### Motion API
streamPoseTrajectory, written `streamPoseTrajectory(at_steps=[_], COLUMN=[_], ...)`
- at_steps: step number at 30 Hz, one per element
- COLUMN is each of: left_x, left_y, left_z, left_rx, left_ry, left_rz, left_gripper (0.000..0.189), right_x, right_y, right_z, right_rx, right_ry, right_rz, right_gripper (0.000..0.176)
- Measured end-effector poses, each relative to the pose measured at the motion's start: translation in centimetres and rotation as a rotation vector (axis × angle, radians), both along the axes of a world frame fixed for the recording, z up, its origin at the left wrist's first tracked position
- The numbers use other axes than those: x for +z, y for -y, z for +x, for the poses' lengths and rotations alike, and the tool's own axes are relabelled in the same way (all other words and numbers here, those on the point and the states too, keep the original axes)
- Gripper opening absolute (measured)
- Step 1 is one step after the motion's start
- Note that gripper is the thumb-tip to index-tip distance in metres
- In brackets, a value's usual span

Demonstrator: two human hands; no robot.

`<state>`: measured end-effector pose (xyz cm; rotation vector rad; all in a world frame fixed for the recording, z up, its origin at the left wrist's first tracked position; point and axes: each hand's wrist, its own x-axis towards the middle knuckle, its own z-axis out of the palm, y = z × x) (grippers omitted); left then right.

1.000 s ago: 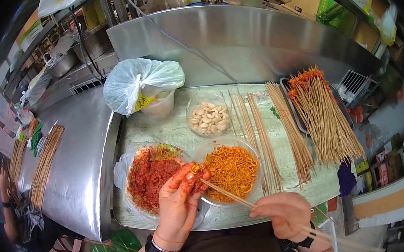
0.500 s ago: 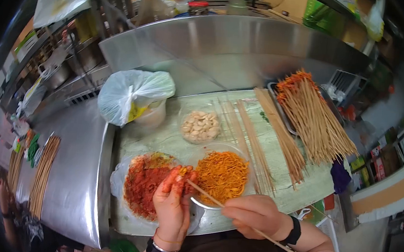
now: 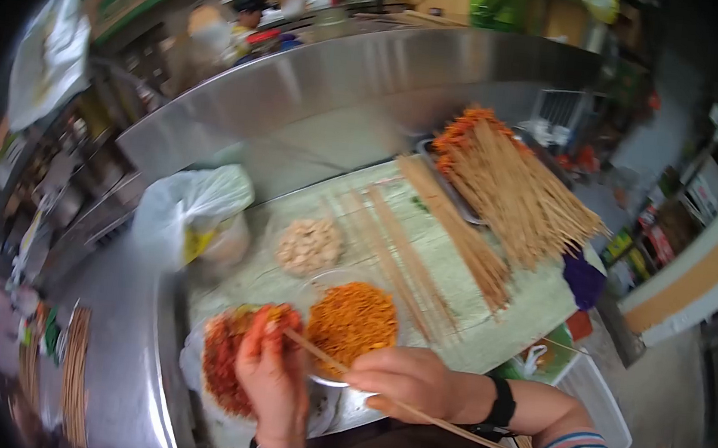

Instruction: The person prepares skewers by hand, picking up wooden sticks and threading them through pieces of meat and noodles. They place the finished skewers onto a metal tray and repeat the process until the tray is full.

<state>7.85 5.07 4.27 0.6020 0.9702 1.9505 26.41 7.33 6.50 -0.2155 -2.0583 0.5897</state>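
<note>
Partly hidden morsel (image 3: pixel 281 312) pinched in left hand (image 3: pixel 272 375), skewer (image 3: pixel 318 352) gripped by right hand (image 3: pixel 406 381), its tip blurred

A single head-worn, wide-angle view, tilted sideways, looks forward and down from close above the pale-green, flat-topped worktop (image 3: pixel 513 334).

Blur softens the whole view, smearing the plastic bag (image 3: pixel 194 208) and garlic (image 3: pixel 309 247). White glare streaks the steel counter (image 3: pixel 127 340). Lens distortion bows the edges; corners go black.
</note>
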Motion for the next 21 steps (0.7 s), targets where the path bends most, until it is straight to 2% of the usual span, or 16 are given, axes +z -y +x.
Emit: streamPoseTrajectory(at_steps=[4, 8, 10, 14, 16, 21], left_x=[-0.2, -0.1, 0.1, -0.1, -0.2, -0.1], left_y=[-0.2, -0.1, 0.0, 0.1, 0.1, 0.1], left_z=[1.1, 1.1, 0.5, 0.4, 0.5, 0.8], left_rx=[-0.024, -0.064, -0.068, -0.134, -0.158, -0.15], left_ry=[0.013, 0.006, 0.034, 0.063, 0.081, 0.063], left_rz=[-0.001, -0.04, -0.045, -0.077, -0.082, -0.067], left_gripper=[0.026, 0.026, 0.026, 0.027, 0.026, 0.026], right_x=[-0.5, 0.4, 1.5, 2.7, 2.4, 1.2], right_y=[-0.4, -0.4, -0.5, -0.5, -0.2, 0.0], right_z=[-0.4, -0.2, 1.5, 2.2, 2.1, 1.3], right_rx=[-0.064, -0.073, -0.002, 0.056, -0.056, -0.128], right_ry=[0.052, 0.003, 0.268, 0.297, 0.209, 0.218], right_rz=[-0.06, -0.097, -0.025, 0.057, 0.064, 0.115], right_gripper=[0.049, 0.046, 0.037, 0.03, 0.029, 0.032])
